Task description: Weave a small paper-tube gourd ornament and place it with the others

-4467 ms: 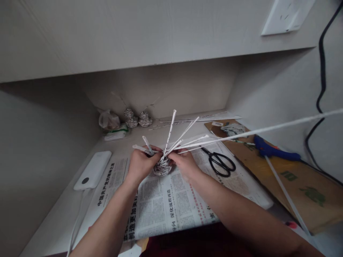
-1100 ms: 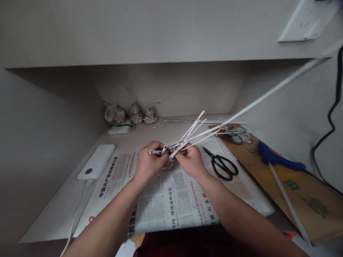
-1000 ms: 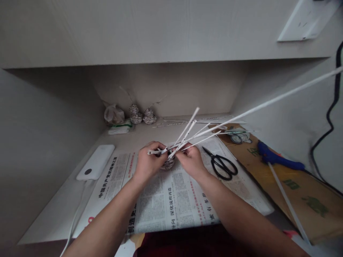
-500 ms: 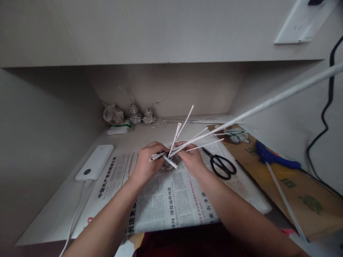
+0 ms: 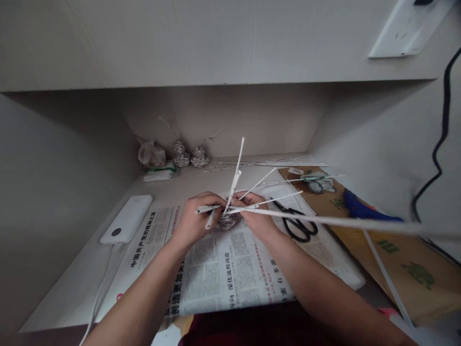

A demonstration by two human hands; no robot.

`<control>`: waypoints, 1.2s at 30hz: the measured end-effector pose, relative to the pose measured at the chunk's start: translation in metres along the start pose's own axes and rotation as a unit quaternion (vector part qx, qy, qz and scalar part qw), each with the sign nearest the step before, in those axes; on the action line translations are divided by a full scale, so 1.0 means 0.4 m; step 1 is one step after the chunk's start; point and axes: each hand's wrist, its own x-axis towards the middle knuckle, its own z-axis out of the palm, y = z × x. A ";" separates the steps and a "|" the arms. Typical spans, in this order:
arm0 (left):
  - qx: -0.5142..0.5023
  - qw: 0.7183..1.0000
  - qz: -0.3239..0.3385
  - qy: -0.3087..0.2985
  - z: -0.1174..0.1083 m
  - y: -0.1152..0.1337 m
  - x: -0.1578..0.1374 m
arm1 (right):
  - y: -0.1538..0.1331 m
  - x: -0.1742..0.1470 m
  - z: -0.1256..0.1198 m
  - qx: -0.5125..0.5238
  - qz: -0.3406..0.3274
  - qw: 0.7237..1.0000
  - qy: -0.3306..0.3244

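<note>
Between my two hands sits a small round woven paper piece [image 5: 227,221], with several rolled paper sticks fanning out of its top. My left hand [image 5: 200,215] is closed around its left side, where short stick ends [image 5: 208,209] poke out past the fingers. My right hand [image 5: 256,212] pinches the base of the sticks on the right side. One long paper stick [image 5: 317,219] runs from there far out to the right, over the black scissors [image 5: 297,222]. The fingertips on the far side are partly hidden.
Newspaper [image 5: 223,274] covers the desk. A white power bank [image 5: 127,218] with a cable lies left. Behind stand two woven gourd shapes [image 5: 180,154] and a plastic bag [image 5: 151,154]. Loose paper sticks [image 5: 273,162] lie at the back, cardboard [image 5: 406,269] and a blue-handled tool [image 5: 367,209] at right.
The long stick has swung down from pointing up-right to nearly level. The short sticks have turned, one on the near side moving left, and both hands stay on the woven piece.
</note>
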 end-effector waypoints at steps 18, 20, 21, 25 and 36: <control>-0.005 0.995 -0.098 0.010 0.012 -0.003 0.005 | 0.014 -0.002 -0.010 -0.049 -0.078 0.994 -0.058; -0.026 0.994 -0.109 0.014 0.013 -0.012 0.007 | 0.011 -0.003 -0.009 -0.043 -0.082 0.994 -0.056; -0.037 0.993 -0.114 0.015 0.015 -0.018 0.007 | 0.011 -0.003 -0.009 -0.045 -0.082 0.994 -0.056; -0.053 0.990 -0.129 0.030 0.024 -0.049 0.007 | 0.010 -0.005 -0.008 -0.067 -0.092 0.992 -0.061; -0.080 0.983 -0.086 0.139 0.009 -0.098 0.023 | 0.010 -0.044 0.004 -0.125 -0.140 0.976 -0.107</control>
